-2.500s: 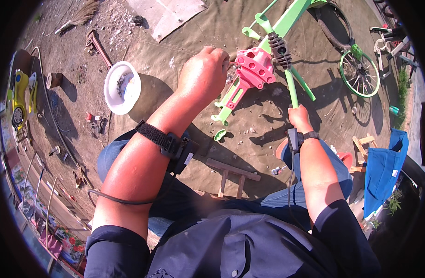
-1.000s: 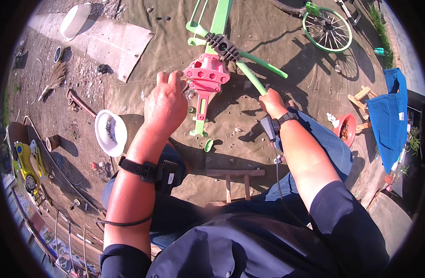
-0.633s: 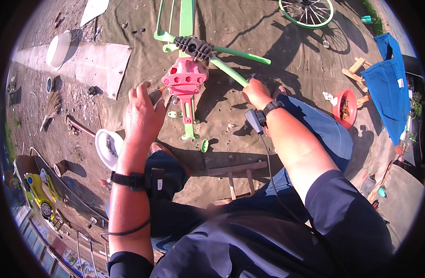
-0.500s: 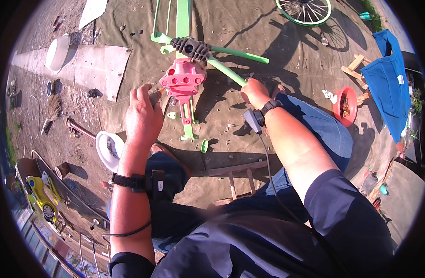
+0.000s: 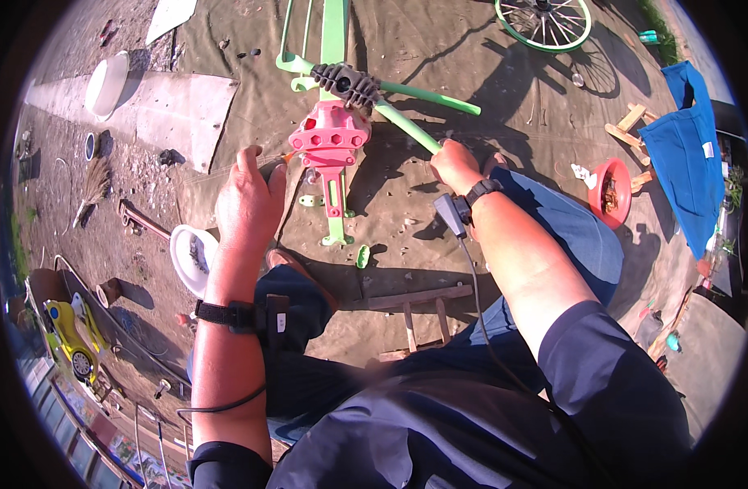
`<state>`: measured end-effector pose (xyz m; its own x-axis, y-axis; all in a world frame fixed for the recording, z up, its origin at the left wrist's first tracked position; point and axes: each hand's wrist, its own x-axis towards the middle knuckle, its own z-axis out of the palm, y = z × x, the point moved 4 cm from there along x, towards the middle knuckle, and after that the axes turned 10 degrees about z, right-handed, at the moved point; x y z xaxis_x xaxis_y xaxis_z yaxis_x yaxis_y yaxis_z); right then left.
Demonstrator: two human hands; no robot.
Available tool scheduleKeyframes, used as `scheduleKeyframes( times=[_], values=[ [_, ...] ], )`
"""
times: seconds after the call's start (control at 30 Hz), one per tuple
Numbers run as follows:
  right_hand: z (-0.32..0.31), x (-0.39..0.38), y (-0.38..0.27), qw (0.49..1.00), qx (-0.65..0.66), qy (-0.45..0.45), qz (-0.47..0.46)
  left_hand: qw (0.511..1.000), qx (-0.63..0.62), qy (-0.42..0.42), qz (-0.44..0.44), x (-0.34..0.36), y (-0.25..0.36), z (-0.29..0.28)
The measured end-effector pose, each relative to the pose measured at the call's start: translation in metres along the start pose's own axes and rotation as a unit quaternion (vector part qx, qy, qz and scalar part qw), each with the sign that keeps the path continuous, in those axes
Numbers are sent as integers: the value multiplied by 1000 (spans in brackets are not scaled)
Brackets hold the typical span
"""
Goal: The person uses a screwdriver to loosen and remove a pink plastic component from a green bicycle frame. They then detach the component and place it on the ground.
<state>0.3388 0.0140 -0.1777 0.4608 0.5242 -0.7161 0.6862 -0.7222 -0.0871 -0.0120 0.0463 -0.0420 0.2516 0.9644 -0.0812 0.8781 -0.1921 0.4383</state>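
Note:
A green bicycle frame (image 5: pixel 335 33) lies on a brown tarp, with a pink plastic cover (image 5: pixel 329 137) and a black toothed part (image 5: pixel 347 80) at its middle. My left hand (image 5: pixel 248 200) reaches toward the pink cover's left side, fingers together around a thin orange-tipped tool that touches the cover. My right hand (image 5: pixel 454 165) is closed around a green tube (image 5: pixel 407 124) of the frame. A small green piece (image 5: pixel 363 256) lies loose on the tarp below the cover.
A white bowl (image 5: pixel 188 256) sits by my left forearm and another white bowl (image 5: pixel 107 81) at upper left. A green-rimmed wheel (image 5: pixel 545 18) lies at the top. A red bowl (image 5: pixel 612 191), wooden stools (image 5: pixel 419 314) and blue cloth (image 5: pixel 690 155) lie to the right.
The view has swung so the frame sits higher and more upright. My left hand drew back from on top of the pink cover to its left side. My right hand took hold of the green tube.

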Motion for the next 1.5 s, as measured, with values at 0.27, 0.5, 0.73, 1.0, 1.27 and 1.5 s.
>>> scheduleKeyframes(
  times=[0.27,0.5,0.73,1.0,1.27,1.5],
  values=[
    [0,-2,0,999,-21,28,-34,998,-12,-39,-49,2,13,-6],
    [0,0,-1,998,-38,37,-15,997,16,45,59,1,12,-6],
    [5,9,7,999,-13,46,-21,995,26,66,73,-1,20,-13],
    [7,11,10,999,46,17,-19,997,14,72,33,-4,10,-12],
    [5,13,15,999,14,41,-17,998,-9,43,-34,0,11,-14],
    [12,33,29,998,3,49,-29,998,-34,19,-48,5,9,-14]
  ],
)
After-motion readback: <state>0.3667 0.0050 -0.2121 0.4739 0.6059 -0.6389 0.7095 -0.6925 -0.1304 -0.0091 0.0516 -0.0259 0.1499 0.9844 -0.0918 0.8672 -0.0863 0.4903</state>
